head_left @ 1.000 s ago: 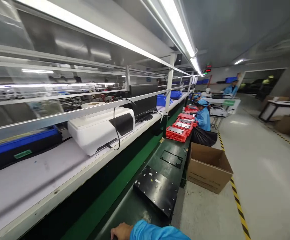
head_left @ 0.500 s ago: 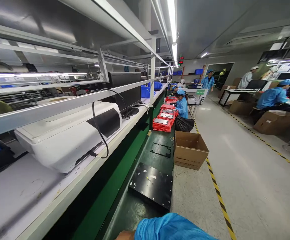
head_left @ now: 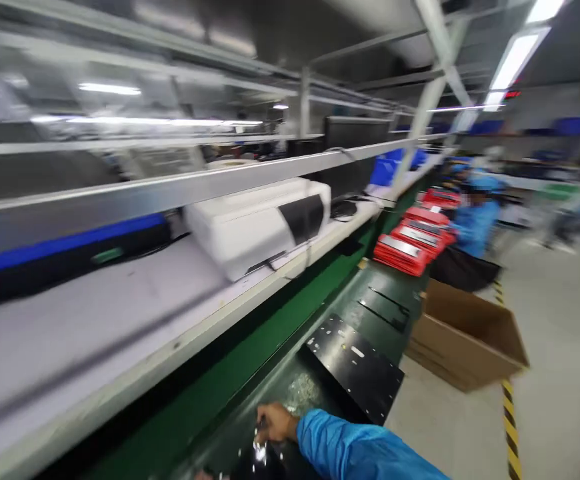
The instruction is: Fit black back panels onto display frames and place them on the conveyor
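My right hand point(head_left: 276, 423), in a blue sleeve, reaches in at the bottom over the dark green bench. Its fingers are bent and closed at the edge of a glossy black thing point(head_left: 265, 460), whose shape is blurred and cut off by the frame. A bit of skin at the bottom edge seems to be my left hand point(head_left: 204, 475); its fingers cannot be made out. Beyond the right hand lies a flat black panel point(head_left: 357, 367) with small light dots and labels. Farther along the bench is a thin black frame point(head_left: 385, 308).
Red stacks point(head_left: 403, 252) with grey plates lie farther down the bench, beside a seated person in blue point(head_left: 475, 220). An open cardboard box point(head_left: 470, 340) stands at the right. On the left shelf point(head_left: 135, 333) sits a white machine point(head_left: 255, 227). Yellow-black tape point(head_left: 510, 427) marks the floor.
My view has swung left, so the bench and shelf appear farther right. My right hand now shows more fully, at the glossy black thing. The panel and thin frame remain on the bench.
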Motion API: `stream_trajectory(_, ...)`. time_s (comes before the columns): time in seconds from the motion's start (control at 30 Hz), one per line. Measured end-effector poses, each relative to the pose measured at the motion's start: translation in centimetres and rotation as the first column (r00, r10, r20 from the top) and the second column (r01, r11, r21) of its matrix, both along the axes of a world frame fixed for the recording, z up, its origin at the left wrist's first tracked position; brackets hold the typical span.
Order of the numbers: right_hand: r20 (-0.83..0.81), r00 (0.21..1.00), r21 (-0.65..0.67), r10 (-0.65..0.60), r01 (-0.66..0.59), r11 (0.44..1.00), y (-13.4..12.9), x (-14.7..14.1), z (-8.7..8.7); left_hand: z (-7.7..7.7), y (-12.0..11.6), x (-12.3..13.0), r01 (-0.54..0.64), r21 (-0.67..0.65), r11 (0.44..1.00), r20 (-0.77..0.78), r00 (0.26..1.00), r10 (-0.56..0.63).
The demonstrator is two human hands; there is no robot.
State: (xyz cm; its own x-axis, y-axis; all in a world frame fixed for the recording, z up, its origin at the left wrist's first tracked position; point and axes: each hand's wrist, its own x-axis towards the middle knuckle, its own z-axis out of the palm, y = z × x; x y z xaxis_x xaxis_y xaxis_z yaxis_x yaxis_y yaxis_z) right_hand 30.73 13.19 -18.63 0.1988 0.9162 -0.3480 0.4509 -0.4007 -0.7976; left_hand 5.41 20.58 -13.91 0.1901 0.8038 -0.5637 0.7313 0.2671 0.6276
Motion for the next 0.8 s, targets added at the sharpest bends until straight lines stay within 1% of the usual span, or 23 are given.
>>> stream_trajectory(0.03, -0.022, 0.998, 0.0, -0.059, 0.059, 0.998, 0.1, 0.1, 0.8, 0.0, -1.9, 0.1, -0.078, 0.0, 0.997, 0.002, 0.997, 0.078)
stream_trajectory(0.07, -0.04, 0.997, -0.003, -0.069, 0.069, 0.998, 0.3, 0.1, 1.4, 0.0, -3.6, 0.3, -0.138, 0.018, 0.99, 0.003, 0.99, 0.138)
stream_trajectory(0.1, -0.051, 0.998, -0.013, -0.035, 0.035, 0.999, 0.6, 0.1, 1.9, 0.2, -5.2, 0.5, -0.135, 0.104, 0.985, -0.043, 0.989, 0.14)
stream_trajectory(0.13, -0.057, 0.998, -0.028, 0.016, -0.017, 0.999, 1.0, 0.0, 2.2, 0.4, -6.6, 0.7, -0.204, 0.158, 0.966, -0.037, 0.976, 0.213)
stream_trajectory(0.2, -0.063, 0.991, -0.062, 0.122, -0.125, 0.99, 1.7, -0.2, 2.0, 1.1, -8.9, 0.5, -0.348, 0.231, 0.908, 0.011, 0.935, 0.355)
stream_trajectory(0.23, -0.067, 0.986, -0.073, 0.154, -0.159, 0.985, 2.0, -0.1, 1.7, 1.7, -10.0, -0.2, -0.381, 0.325, 0.865, 0.051, 0.921, 0.387)
stream_trajectory(0.27, -0.075, 0.985, -0.078, 0.158, -0.164, 0.983, 2.2, 0.0, 1.2, 2.4, -11.3, -1.1, -0.398, 0.459, 0.794, 0.087, 0.91, 0.406)
stream_trajectory(0.33, -0.147, 0.987, -0.063, 0.072, -0.082, 0.995, 2.5, 0.4, 0.2, 4.1, -14.1, -3.9, -0.392, 0.691, 0.607, 0.096, 0.882, 0.46)
stream_trajectory(0.37, -0.19, 0.981, -0.061, 0.047, -0.059, 0.996, 2.5, 0.7, -0.2, 5.2, -15.7, -5.7, -0.374, 0.767, 0.521, 0.068, 0.855, 0.514)
stream_trajectory(0.4, -0.229, 0.973, -0.063, 0.021, -0.037, 0.997, 2.3, 0.9, -0.6, 6.2, -17.3, -7.6, -0.357, 0.807, 0.471, 0.018, 0.811, 0.585)
stream_trajectory(0.43, -0.254, 0.967, -0.072, 0.005, -0.024, 0.997, 2.0, 1.1, -0.9, 7.1, -18.8, -9.5, -0.346, 0.819, 0.458, -0.051, 0.751, 0.659)
stream_trajectory(0.47, -0.265, 0.964, -0.086, -0.019, -0.005, 0.996, 1.6, 1.3, -1.0, 7.9, -20.2, -11.3, -0.342, 0.808, 0.479, -0.137, 0.683, 0.718)
stream_trajectory(0.5, -0.267, 0.963, -0.1, -0.047, 0.021, 0.995, 1.0, 1.3, -1.1, 8.5, -21.3, -12.9, -0.343, 0.782, 0.521, -0.228, 0.621, 0.75)
stream_trajectory(0.53, -0.262, 0.962, -0.112, -0.078, 0.05, 0.992, 0.4, 1.3, -1.2, 8.9, -22.1, -14.3, -0.341, 0.746, 0.572, -0.314, 0.576, 0.754)
stream_trajectory(0.57, -0.259, 0.96, -0.121, -0.109, 0.08, 0.989, -0.3, 1.2, -1.2, 9.1, -22.7, -15.4, -0.333, 0.712, 0.618, -0.386, 0.55, 0.741)
stream_trajectory(0.6, -0.26, 0.956, -0.123, -0.138, 0.109, 0.986, -1.0, 1.1, -1.3, 9.1, -23.1, -16.2, -0.317, 0.687, 0.654, -0.437, 0.539, 0.72)
stream_trajectory(0.67, -0.267, 0.947, -0.109, -0.181, 0.157, 0.982, -2.2, 0.6, -1.3, 8.9, -23.4, -17.1, -0.276, 0.67, 0.689, -0.481, 0.546, 0.687)
stream_trajectory(0.73, -0.269, 0.942, -0.089, -0.2, 0.182, 0.979, -3.2, 0.1, -1.4, 8.5, -23.4, -17.3, -0.262, 0.675, 0.69, -0.47, 0.569, 0.675)
stream_trajectory(0.8, -0.264, 0.943, -0.07, -0.201, 0.189, 0.979, -4.3, -0.6, -1.1, 8.4, -23.5, -17.3, -0.271, 0.683, 0.679, -0.428, 0.605, 0.672)
